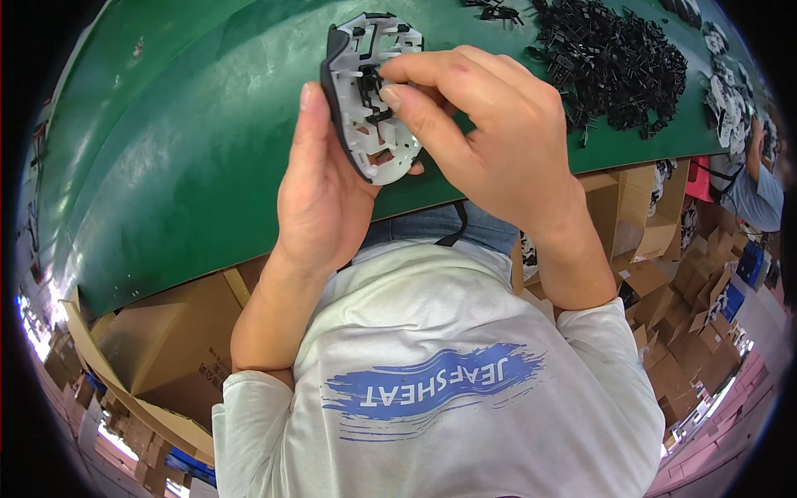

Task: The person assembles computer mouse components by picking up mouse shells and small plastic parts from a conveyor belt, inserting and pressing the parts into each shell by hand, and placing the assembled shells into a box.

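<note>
My left hand (320, 203) is closed around a white and black plastic shell (359, 141), shaped like a computer mouse cover, held up over the table. Its hollow inner side, with white ribs and posts, faces up, and a dark rim runs along its left edge. A small black plastic part (370, 90) sits in the middle of the shell. The thumb and index finger of my right hand (498, 133) pinch at this part from the right. Those fingers partly hide the shell's right side.
A green table (191, 141) spreads under my hands. On it, to the right, lies a heap of small black plastic parts (614, 66). White and black shells (730, 108) lie farther right, near another person (755, 187). Cardboard boxes (178, 336) stand below the table's edge on both sides.
</note>
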